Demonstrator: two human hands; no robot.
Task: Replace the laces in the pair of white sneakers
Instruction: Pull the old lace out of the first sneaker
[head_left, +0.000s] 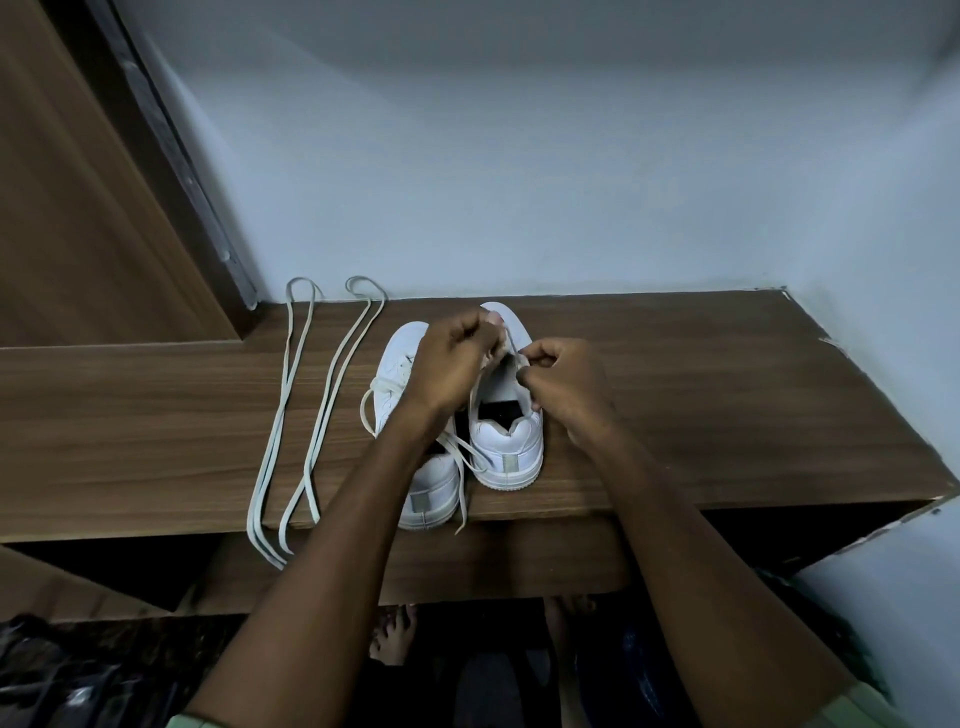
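From where I stand, a good deal is blocked. The left forearm lies across the left sneaker (415, 415), hiding most of its opening and middle, so only its toe, a loop of lace at its side and its heel show. Both hands cover the front of the right sneaker (506, 441), and I cannot make out the eyelets or how much of the lace (511, 345) is threaded. Below the shelf edge it is dark; bare toes show dimly there, and little else is readable. The person's sleeves are cut off at the bottom edge.

The left hand (452, 364) is curled, its fingers bunched over the tongue area of the right sneaker, pinching what looks like a strand of the lace near the toe end. The right hand (563, 379) is also curled, thumb and forefinger nipped on the same lace just beside the left hand, almost touching it. A short run of lace stretches between the two grips.

The pair stands side by side on the wooden shelf (727, 415), heels toward the person, toes toward the pale wall (519, 156). A loose lace end trails over the front edge between the heels. Two spare laces (311, 405) lie folded in long loops to the left of the sneakers, ends hanging off the edge.
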